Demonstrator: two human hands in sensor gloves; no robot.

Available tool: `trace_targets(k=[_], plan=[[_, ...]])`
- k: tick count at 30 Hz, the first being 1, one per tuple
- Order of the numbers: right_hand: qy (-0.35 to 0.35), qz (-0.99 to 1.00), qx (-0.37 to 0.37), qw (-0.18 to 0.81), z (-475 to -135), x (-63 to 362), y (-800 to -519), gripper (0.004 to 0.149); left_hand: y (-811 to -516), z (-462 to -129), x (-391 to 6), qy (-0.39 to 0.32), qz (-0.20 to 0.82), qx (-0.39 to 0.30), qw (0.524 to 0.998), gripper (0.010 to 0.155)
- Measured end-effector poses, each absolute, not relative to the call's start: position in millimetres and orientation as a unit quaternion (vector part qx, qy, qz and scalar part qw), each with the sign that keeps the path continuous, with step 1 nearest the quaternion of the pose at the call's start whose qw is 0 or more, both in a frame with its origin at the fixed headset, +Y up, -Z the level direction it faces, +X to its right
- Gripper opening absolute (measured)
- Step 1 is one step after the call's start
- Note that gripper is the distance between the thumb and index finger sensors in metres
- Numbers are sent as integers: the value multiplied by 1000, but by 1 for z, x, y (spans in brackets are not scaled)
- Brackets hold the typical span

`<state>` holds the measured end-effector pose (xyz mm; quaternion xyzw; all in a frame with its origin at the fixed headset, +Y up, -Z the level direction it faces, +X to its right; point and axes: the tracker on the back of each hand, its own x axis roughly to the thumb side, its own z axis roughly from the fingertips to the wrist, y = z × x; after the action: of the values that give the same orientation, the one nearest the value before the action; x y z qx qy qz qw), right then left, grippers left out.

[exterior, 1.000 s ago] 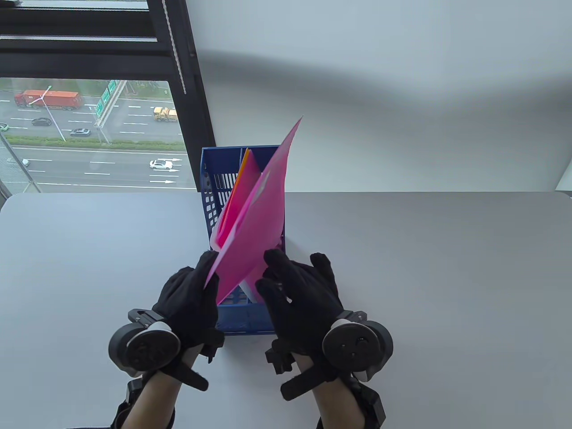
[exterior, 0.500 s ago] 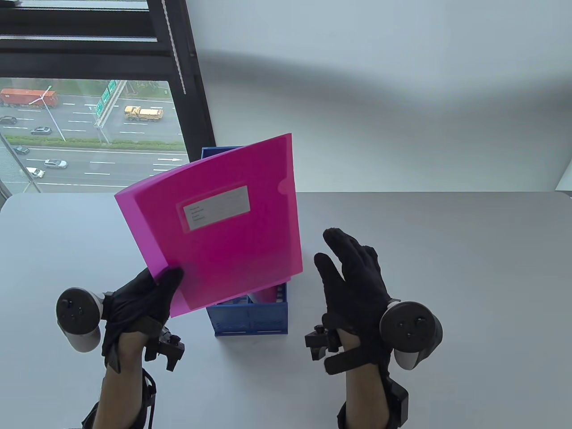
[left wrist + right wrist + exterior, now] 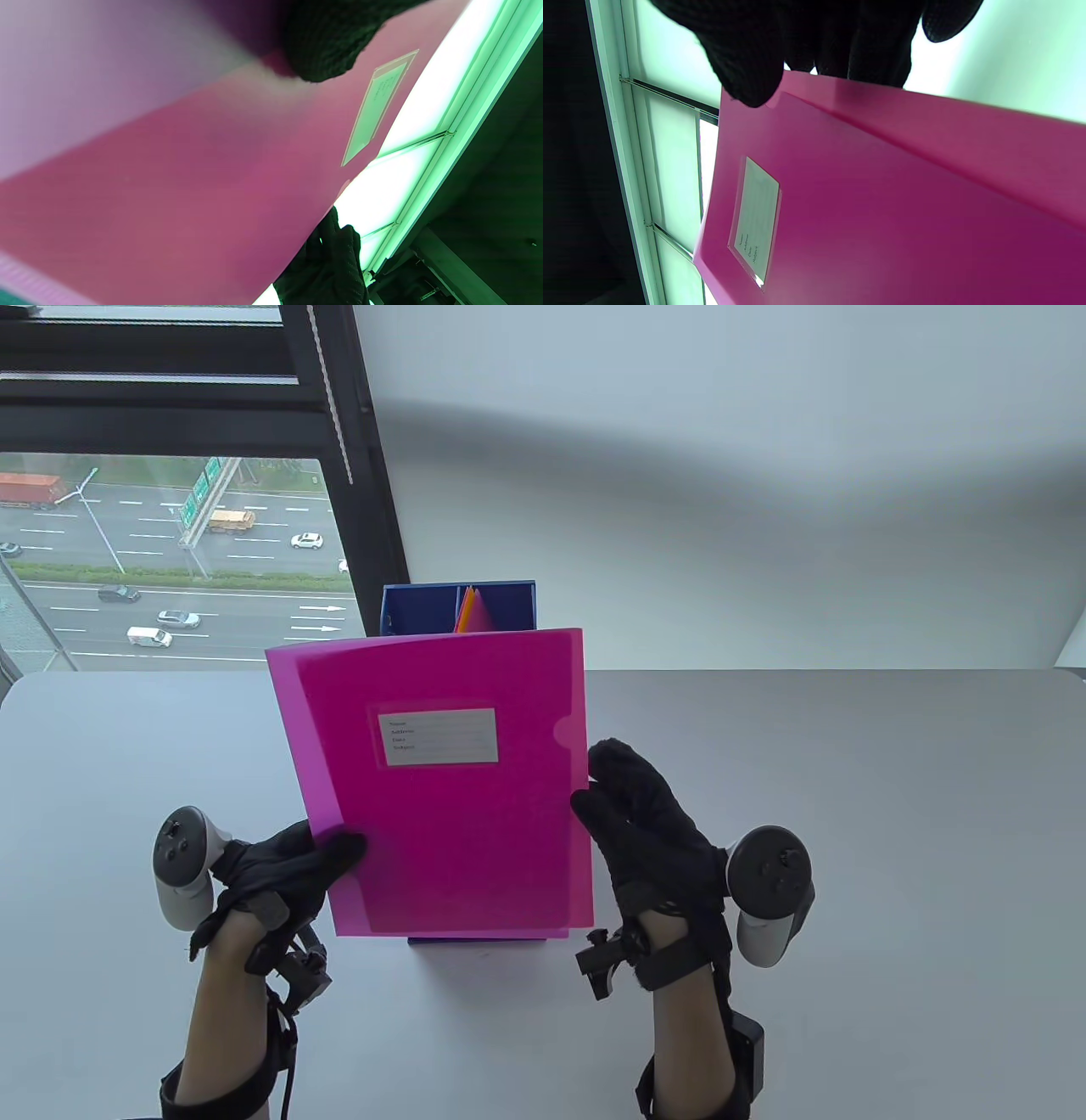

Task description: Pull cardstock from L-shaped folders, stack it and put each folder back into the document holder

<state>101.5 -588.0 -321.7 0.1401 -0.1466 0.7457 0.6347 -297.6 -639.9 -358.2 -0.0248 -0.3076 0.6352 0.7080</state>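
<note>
A magenta L-shaped folder (image 3: pixel 458 831) with a white label (image 3: pixel 438 736) is held upright, facing me, in front of the blue document holder (image 3: pixel 424 606). My left hand (image 3: pixel 333 850) grips its lower left edge, thumb on the front and fingers hidden behind. My right hand (image 3: pixel 592 791) is at the folder's right open edge. In the right wrist view the folder (image 3: pixel 882 203) has my right thumb (image 3: pixel 742 80) on its front sheet and the other fingers at the back sheet. The left wrist view is filled by the folder (image 3: pixel 191 190). Any cardstock inside is hidden.
Orange and pink folders (image 3: pixel 473 615) stand in the holder's back part. The holder's base (image 3: pixel 475 939) shows below the held folder. The grey table (image 3: pixel 848 814) stretches to both sides, with a window (image 3: pixel 170 560) at the far left and a wall behind.
The left hand has lifted the folder out of the holder and turned it flat towards me. The right hand let go, swung right, then came back to the folder's right edge.
</note>
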Motion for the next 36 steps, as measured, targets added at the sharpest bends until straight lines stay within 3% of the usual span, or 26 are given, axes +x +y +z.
trace_targets(k=[4, 8, 15, 21, 27, 36], plan=[[-157, 762, 130, 615, -323, 97, -590, 55, -642, -359, -295, -319, 639, -36, 699, 43], [-227, 780, 109, 573, -318, 92, -587, 47, -642, -360, -292, -320, 638, -39, 699, 43], [-358, 819, 77, 442, -304, 76, -580, 49, -643, -360, -289, -326, 645, -46, 690, 43], [-408, 833, 65, 368, -299, 64, -580, 52, -643, -360, -289, -330, 645, -44, 688, 44], [-349, 830, 98, 423, -303, 67, -580, 44, -643, -360, -290, -323, 649, -35, 687, 44], [-92, 690, 222, 683, -329, 84, -596, 41, -646, -361, -297, -311, 647, -33, 695, 43]])
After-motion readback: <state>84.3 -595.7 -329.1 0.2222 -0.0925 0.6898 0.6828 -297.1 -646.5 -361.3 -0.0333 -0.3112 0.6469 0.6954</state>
